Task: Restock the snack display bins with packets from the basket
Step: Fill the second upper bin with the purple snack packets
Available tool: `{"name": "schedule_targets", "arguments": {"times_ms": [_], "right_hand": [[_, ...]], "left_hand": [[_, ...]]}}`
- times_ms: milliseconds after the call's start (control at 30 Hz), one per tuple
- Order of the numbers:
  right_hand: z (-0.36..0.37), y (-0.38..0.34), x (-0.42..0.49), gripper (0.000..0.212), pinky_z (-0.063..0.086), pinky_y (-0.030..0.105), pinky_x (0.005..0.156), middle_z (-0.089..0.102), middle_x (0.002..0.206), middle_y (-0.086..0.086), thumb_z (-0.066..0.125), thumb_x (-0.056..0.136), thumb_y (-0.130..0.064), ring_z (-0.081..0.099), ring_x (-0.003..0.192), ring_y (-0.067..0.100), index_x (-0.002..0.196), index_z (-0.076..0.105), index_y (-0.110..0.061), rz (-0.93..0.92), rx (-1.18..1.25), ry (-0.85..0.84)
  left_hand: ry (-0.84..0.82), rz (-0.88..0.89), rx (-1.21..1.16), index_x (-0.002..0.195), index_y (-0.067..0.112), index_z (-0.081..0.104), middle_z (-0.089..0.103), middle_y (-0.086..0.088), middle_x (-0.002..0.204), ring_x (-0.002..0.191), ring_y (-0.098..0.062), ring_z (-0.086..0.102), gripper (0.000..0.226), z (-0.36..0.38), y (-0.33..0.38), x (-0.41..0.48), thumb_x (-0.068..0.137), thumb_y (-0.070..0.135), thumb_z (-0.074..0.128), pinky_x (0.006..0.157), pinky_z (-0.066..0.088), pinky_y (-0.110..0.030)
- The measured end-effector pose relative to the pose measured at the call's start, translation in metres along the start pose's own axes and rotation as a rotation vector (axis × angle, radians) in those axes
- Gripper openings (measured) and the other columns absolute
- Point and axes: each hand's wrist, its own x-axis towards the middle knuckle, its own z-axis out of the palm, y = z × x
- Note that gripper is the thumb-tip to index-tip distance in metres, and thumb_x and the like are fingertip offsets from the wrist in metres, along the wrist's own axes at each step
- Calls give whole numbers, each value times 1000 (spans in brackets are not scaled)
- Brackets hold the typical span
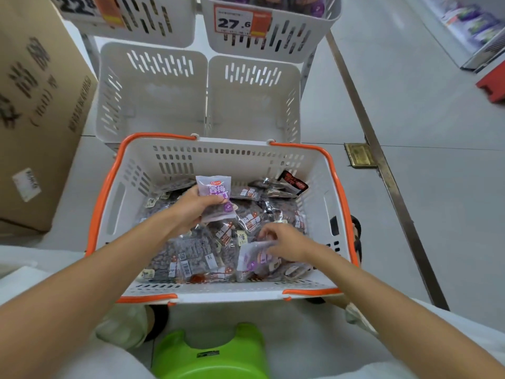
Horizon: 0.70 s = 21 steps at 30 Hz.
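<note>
Now our left hand (195, 207) grips a purple packet (217, 196), seemingly for the bins (153, 105) at twelve o'clock (the white pair), while our right hand (285, 242) pinches a second packet (255, 259).

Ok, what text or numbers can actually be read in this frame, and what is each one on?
"27.6": price tag on the upper right bin.
"22" with a small "8", partly cut off: tag on the upper left bin.
"西梅": purple packet in the left hand.
Too blurred: cardboard box print, its white sticker, loose packets in the basket, green stool label.
</note>
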Motion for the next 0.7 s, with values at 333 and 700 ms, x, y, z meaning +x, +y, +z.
{"name": "schedule_targets", "arguments": {"times_ms": [333,700], "right_hand": [[-101,-97,0,65,49,21,93,54,129,-6,75,84,-16,54,109,7,141,46,-25,-315,383,623],[-212,-113,20,54,56,36,92,66,121,6,77,83,-29,65,110,20,131,57,-13,-280,785,621]], "left_hand": [[-131,223,248,117,13,60,75,-8,101,90,-22,74,33,51,53,-13,89,24,71,84,60,-34],[-94,516,330,123,14,43,65,5,103,84,1,67,46,74,196,5,88,-4,67,69,55,-15]]}}
